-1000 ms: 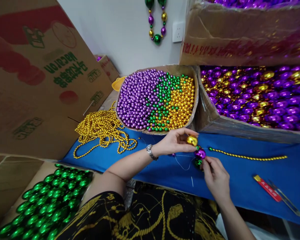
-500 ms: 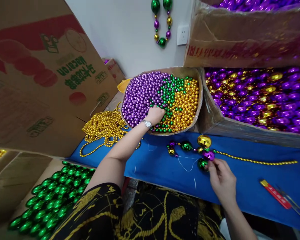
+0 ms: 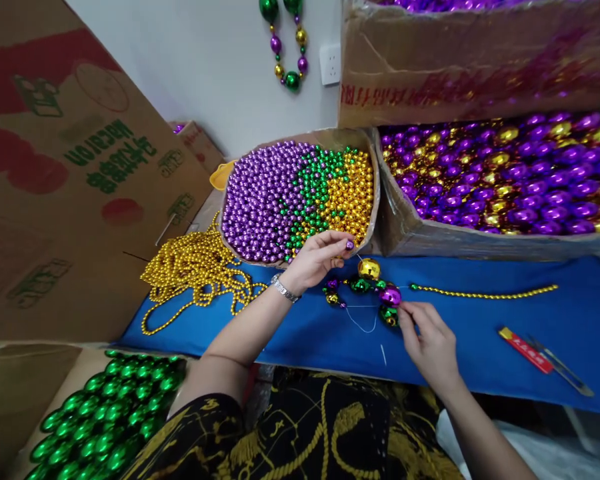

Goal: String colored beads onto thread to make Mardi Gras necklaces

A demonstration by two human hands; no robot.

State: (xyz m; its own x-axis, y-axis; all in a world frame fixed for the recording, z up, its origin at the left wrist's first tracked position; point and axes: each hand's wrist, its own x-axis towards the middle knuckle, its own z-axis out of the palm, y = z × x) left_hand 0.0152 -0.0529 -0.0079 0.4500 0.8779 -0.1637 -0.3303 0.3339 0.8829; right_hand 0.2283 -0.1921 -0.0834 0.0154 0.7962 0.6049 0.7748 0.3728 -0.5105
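Note:
My left hand point(image 3: 321, 259), a watch on its wrist, pinches a small purple bead point(image 3: 349, 245) just over the front rim of the box of small beads point(image 3: 376, 200). On the blue table, my right hand point(image 3: 430, 340) has thumb and forefinger closed at the edge of a large purple bead point(image 3: 390, 295). That bead belongs to a partly strung necklace with a large gold bead point(image 3: 369, 269), a green bead point(image 3: 389, 315) and smaller ones to the left. Thin clear thread point(image 3: 363, 327) loops below. A gold bead strand point(image 3: 485, 294) with a green bead at its end stretches right.
Gold bead strands point(image 3: 195, 273) are heaped at left beside a tall carton point(image 3: 45, 200). Large green beads point(image 3: 105, 413) fill a box at lower left. A box of purple and gold beads point(image 3: 505, 177) stands right. A red-and-yellow packet point(image 3: 525, 349) and tweezers point(image 3: 563, 367) lie at right.
My left hand has come out of the small beads, rightward, with a purple bead in its fingertips. My right hand stays at the large purple bead. The view has shifted right.

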